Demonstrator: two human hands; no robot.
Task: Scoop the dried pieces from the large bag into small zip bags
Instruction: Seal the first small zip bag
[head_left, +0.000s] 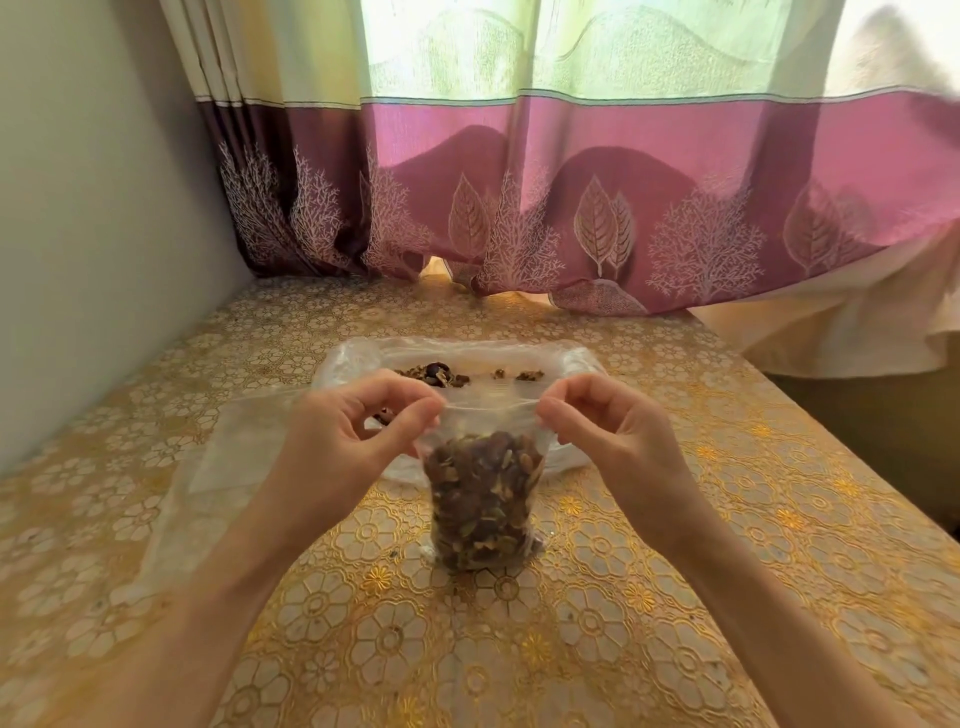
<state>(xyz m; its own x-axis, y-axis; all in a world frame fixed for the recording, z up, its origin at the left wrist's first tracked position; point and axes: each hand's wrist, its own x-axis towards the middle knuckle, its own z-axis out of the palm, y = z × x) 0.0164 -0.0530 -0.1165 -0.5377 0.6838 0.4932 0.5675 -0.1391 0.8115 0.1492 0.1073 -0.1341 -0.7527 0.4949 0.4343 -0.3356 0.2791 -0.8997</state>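
The small bag (483, 499) stood upright on the counter (675, 571), about midway between its left and right edges and toward the near edge. It was held between the two hands at its top. The left hand (358, 431) pinched the left end of the bag's mouth between thumb and forefinger, the remaining fingers curled. The right hand (597, 421) pinched the right end of the mouth in the same manner. The strip of plastic between the two hands was drawn taut; whether the zip was sealed could not be told.

The small bag was clear plastic, filled to roughly three quarters with dried pieces (480, 519), brown and tan in mixed sizes. Its base rested on the counter and its upper part widened toward the hands.

Directly behind it, toward the far edge, lay the large bag (358, 358), clear and crumpled, lying open and flat, with only a few dried pieces left scattered inside. A further sheet of clear plastic (218, 452) lay flat toward the left edge, partly under the left forearm. The counter carried a gold floral cover. A wall (93, 208) ran along the left edge, and a pink and cream curtain (571, 182) hung over the far edge, its hem touching the cover.
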